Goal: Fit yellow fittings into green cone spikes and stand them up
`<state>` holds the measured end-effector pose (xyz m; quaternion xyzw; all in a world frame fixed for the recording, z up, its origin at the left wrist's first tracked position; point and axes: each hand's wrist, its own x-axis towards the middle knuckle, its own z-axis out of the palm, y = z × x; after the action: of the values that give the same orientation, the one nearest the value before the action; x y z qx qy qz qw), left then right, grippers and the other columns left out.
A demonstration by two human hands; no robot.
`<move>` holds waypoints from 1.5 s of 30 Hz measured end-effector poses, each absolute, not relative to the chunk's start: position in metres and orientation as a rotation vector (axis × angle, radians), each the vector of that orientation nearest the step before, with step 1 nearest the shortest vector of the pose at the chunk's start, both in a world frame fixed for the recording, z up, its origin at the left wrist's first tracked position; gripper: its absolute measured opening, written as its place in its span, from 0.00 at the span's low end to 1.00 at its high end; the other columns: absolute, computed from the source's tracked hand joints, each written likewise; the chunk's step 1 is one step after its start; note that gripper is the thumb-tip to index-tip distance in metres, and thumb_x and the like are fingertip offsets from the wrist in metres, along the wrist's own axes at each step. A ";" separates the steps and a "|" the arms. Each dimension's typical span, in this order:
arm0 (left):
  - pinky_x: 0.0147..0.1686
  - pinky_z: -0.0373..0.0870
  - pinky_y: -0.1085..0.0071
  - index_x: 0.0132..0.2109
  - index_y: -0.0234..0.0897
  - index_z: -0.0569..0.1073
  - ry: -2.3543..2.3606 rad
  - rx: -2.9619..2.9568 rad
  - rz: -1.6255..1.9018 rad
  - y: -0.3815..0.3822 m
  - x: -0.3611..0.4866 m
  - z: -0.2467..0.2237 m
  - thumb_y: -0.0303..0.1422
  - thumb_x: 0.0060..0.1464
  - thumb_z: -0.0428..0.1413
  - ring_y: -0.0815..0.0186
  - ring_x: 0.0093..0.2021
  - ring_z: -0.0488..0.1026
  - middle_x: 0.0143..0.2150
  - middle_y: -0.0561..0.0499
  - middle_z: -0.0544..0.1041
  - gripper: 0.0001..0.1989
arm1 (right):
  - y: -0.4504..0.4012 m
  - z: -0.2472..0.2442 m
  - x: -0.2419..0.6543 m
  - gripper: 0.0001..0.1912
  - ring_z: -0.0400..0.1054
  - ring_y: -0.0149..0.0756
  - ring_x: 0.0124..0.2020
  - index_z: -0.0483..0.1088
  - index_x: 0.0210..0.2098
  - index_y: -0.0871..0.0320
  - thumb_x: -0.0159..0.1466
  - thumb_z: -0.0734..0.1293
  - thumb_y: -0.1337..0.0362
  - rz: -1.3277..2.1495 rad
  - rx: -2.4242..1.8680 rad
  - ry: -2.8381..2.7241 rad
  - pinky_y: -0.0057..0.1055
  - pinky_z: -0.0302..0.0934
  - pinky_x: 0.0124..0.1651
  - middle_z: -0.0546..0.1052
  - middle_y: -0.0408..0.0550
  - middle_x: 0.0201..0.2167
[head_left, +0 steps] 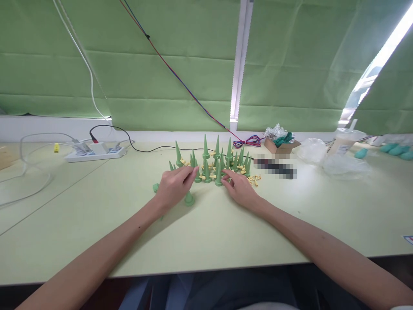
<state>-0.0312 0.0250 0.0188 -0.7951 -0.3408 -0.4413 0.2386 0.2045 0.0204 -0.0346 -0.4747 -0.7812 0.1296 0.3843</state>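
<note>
A cluster of pointed green cones with round bases (205,148) stands upright on the table, with small yellow pieces (202,177) between them. My left hand (176,183) is at the cluster's front left, thumb and fingers pressed together; whatever they hold is hidden. Below its fingers shows the base of a separate green cone (189,199), its upper part covered by the hand. My right hand (240,187) is at the front right, fingers bent in a pinch beside the front green cone (218,175). What lies between those fingertips I cannot make out.
Loose yellow pieces (255,181) lie right of the cones, and a small green piece (155,187) lies left. Further off are a power strip (97,151), a cardboard box (281,147), a plastic-lidded cup (342,142) and teal objects (395,149). Cables cross the back.
</note>
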 end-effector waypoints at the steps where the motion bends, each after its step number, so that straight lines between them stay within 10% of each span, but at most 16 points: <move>1: 0.19 0.49 0.75 0.22 0.37 0.65 -0.903 -2.187 -1.211 0.024 -0.029 0.017 0.33 0.63 0.50 0.73 0.17 0.55 0.15 0.57 0.61 0.20 | 0.020 -0.035 0.205 0.18 0.70 0.35 0.29 0.66 0.56 0.59 0.68 0.61 0.66 0.336 -1.211 -1.992 0.33 0.62 0.38 0.79 0.51 0.41; 11: 0.21 0.58 0.78 0.34 0.36 0.74 -0.867 -2.311 -1.322 0.021 -0.024 0.009 0.33 0.62 0.55 0.75 0.18 0.63 0.19 0.57 0.71 0.08 | 0.013 -0.028 0.211 0.17 0.66 0.31 0.23 0.65 0.56 0.57 0.68 0.60 0.65 0.275 -1.192 -1.985 0.33 0.62 0.37 0.79 0.49 0.41; 35: 0.29 0.66 0.72 0.60 0.44 0.62 -1.409 -2.856 -1.072 0.009 -0.012 -0.004 0.43 0.64 0.50 0.69 0.24 0.69 0.38 0.53 0.76 0.21 | 0.018 -0.004 0.252 0.11 0.70 0.39 0.34 0.69 0.35 0.57 0.69 0.60 0.59 -0.101 -1.747 -2.365 0.29 0.48 0.30 0.77 0.49 0.32; 45: 0.31 0.69 0.71 0.53 0.40 0.65 -1.506 -3.030 -1.032 0.007 -0.009 -0.004 0.43 0.62 0.51 0.67 0.29 0.71 0.33 0.54 0.73 0.17 | 0.007 0.000 0.241 0.12 0.72 0.43 0.36 0.65 0.39 0.58 0.70 0.58 0.56 -0.101 -1.895 -2.471 0.30 0.51 0.31 0.77 0.53 0.34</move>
<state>-0.0092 0.0067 -0.0037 -0.8398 -0.4173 -0.2862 -0.1966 0.2408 0.0065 0.0003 -0.6081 -0.7931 -0.0324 0.0131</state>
